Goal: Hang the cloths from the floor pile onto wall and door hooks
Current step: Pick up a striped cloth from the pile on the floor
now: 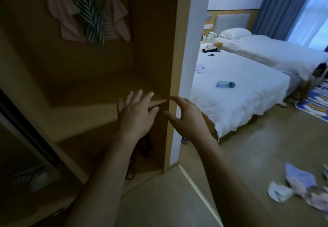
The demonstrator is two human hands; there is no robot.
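Left hand (135,113) fingers spread wide, holding nothing, over the front edge of the wooden shelf (99,114). Right hand (188,118) fingers loosely spread, empty, at the wardrobe's side panel (174,49). Three striped cloths (90,17) hang on the wardrobe's back wall, upper left. Floor pile of cloths (300,186) lies at the floor's right edge.

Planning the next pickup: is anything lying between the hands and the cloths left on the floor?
Nothing visible. Both hands, left and right, are empty by the wooden panel; bare floor leads to the cloth pile.
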